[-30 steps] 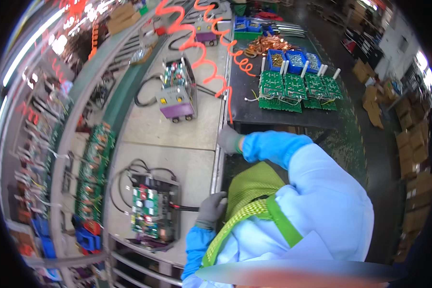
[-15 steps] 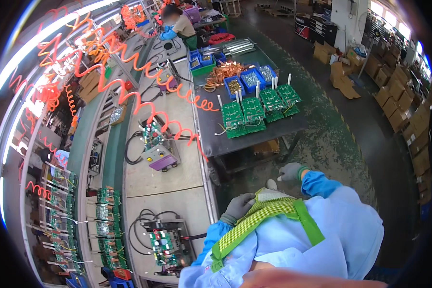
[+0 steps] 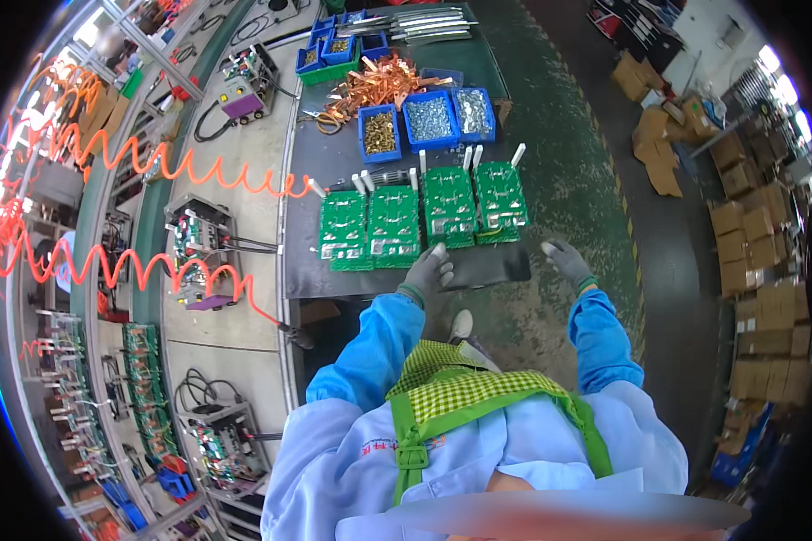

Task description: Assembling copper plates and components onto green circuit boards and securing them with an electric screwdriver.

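My left hand (image 3: 427,272), in a grey glove with pale fingertips, is over the near edge of the dark table (image 3: 334,286). Its fingers are loosely bent and apart, holding nothing, just below a green circuit board (image 3: 394,222). Out to the right, my right hand (image 3: 567,261) wears a matching glove and hangs past the table's corner, fingers stretched and empty. A row of several green boards with upright white posts lies ahead of both hands. Among them are a board on the left (image 3: 343,225), one right of centre (image 3: 449,200) and one at the right end (image 3: 502,195).
Behind the boards stand blue bins of brass parts (image 3: 380,133) and silver hardware (image 3: 430,120), near a copper-coloured heap (image 3: 383,83) and scissors (image 3: 327,119). Orange coiled hoses (image 3: 189,180) cross the left workbench (image 3: 230,338). Cardboard boxes (image 3: 758,234) line the far right.
Both hands have moved forward from near my apron, the left one to the table edge. My view has turned toward the table, and the boards now appear closer and straight ahead.
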Available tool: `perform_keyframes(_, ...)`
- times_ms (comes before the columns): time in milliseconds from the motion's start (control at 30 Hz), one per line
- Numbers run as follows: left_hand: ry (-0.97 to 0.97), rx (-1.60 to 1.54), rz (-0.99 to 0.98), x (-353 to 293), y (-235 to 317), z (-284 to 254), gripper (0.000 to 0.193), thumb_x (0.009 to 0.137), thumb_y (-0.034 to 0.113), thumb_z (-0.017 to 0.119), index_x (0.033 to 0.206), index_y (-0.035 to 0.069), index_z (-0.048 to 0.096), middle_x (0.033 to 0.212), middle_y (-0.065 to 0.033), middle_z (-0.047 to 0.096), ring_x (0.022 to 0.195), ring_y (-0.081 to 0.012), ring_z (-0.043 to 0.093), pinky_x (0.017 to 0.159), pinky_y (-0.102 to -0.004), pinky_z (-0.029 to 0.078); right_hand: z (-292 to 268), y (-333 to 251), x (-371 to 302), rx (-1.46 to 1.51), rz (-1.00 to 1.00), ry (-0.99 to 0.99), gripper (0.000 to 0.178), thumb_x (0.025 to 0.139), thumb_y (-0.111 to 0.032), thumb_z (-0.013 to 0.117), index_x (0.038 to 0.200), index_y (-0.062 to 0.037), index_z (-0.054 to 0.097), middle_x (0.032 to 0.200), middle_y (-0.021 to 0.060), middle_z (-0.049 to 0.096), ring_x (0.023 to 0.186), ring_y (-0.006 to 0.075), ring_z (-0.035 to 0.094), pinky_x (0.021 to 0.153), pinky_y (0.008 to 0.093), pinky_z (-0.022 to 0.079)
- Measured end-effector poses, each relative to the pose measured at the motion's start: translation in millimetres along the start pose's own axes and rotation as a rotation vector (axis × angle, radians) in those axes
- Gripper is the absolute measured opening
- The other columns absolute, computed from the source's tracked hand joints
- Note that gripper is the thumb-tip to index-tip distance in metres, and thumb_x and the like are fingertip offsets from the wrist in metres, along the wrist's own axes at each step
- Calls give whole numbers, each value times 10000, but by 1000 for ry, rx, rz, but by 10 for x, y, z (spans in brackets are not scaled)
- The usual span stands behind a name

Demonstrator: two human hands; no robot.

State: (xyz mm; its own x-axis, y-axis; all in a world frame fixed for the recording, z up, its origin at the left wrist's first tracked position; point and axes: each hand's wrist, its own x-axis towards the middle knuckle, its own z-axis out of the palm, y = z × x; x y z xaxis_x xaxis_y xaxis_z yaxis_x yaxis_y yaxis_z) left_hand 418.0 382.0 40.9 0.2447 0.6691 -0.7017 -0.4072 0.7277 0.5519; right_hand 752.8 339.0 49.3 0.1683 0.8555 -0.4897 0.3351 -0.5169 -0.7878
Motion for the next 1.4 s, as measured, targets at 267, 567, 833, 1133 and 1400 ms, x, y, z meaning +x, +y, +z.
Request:
perform_keyframes(267,223,-336,44,711,-16,486,188,890,259,547,993,102,547,891,-60,567,727,-170,569,610,-297,532,247,-256,1237,472,-27,-178,594,863,-400,547,1308,-43,380,1213,80,512,1056,166,513,915,302,398)
perform_keyframes(567,135,-328,28,529,-39,213,219,909,259,514,1019,70,516,914,-54,565,745,-166,577,589,-296,516,405,-378,1239,533,44,-204,497,812,-211,635,1208,36,466,1110,127,578,965,186,569,870,326,441)
perform_keyframes(833,42,-247,-203,496,3,74,279,901,347,513,1055,115,516,952,-37,586,790,-182,604,653,-311,530,499,-367,850,620,161,-193,531,811,-143,601,1264,46,399,1148,137,551,986,220,568,874,334,444)
perform_keyframes(1133,-788,1058,248,-142,1726,34,474,864,365,547,1177,10,519,1069,-103,593,971,-172,569,797,-322,488,560,-378,925,602,150,-164,544,810,-172,605,1278,16,400,1156,115,550,1010,209,557,848,342,462)
perform_keyframes(1400,184,1179,700,1605,3450,-7,386,821,322,593,1106,62,587,1005,-140,638,936,-245,612,823,-345,464,-28,-647,855,196,182,-225,571,832,-241,617,1315,-39,387,1185,87,535,1027,166,522,842,298,437)
